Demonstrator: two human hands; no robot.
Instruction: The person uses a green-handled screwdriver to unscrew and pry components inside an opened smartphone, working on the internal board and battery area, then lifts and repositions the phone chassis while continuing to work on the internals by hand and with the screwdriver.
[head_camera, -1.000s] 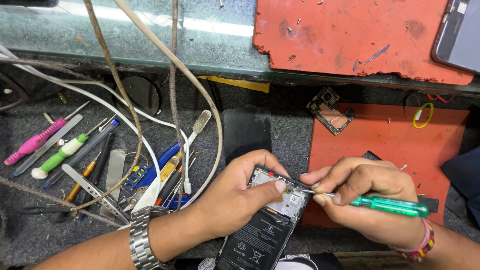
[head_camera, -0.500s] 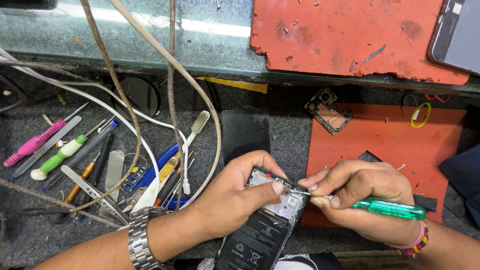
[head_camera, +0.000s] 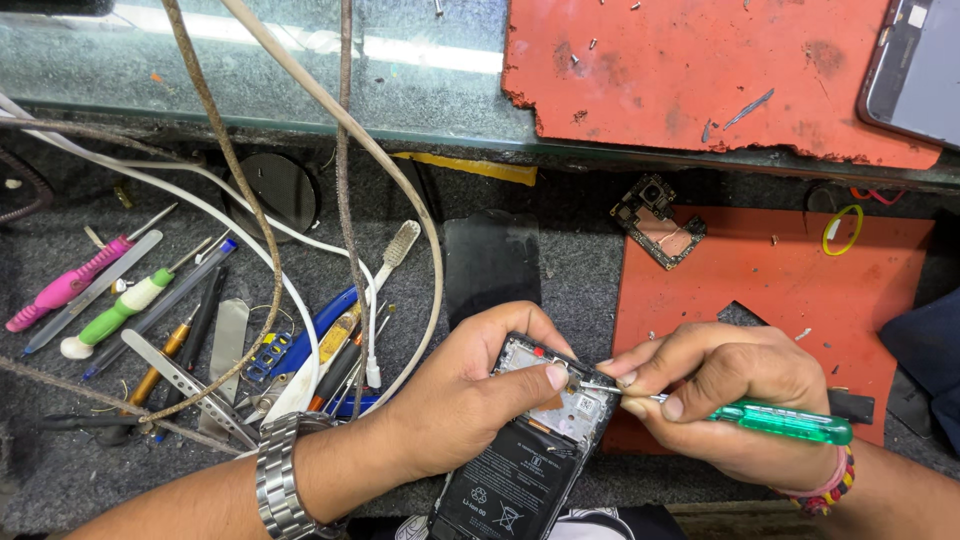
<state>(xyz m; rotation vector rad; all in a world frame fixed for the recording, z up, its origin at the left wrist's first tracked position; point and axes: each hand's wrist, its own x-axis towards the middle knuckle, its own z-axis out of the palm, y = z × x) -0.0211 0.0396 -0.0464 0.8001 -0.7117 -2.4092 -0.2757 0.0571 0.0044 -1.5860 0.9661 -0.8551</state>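
My left hand (head_camera: 470, 395) grips an opened phone (head_camera: 530, 450) by its upper edge, back cover off, black battery and circuit board exposed. My thumb lies across the top of the board. My right hand (head_camera: 725, 395) holds a green-handled screwdriver (head_camera: 780, 420) with its thin metal tip touching the phone's upper right corner next to my left thumb. A metal watch sits on my left wrist, and a beaded band circles my right wrist.
Several screwdrivers, tweezers and a toothbrush (head_camera: 385, 262) lie at the left under hanging cables (head_camera: 300, 110). A small circuit board (head_camera: 657, 222) rests on the orange mat (head_camera: 790, 290). A second orange mat (head_camera: 680, 70) and another phone (head_camera: 915, 70) lie on the glass shelf behind.
None of note: both hands keep their hold and the screwdriver tip stays at the phone's upper corner; the view shifts slightly.
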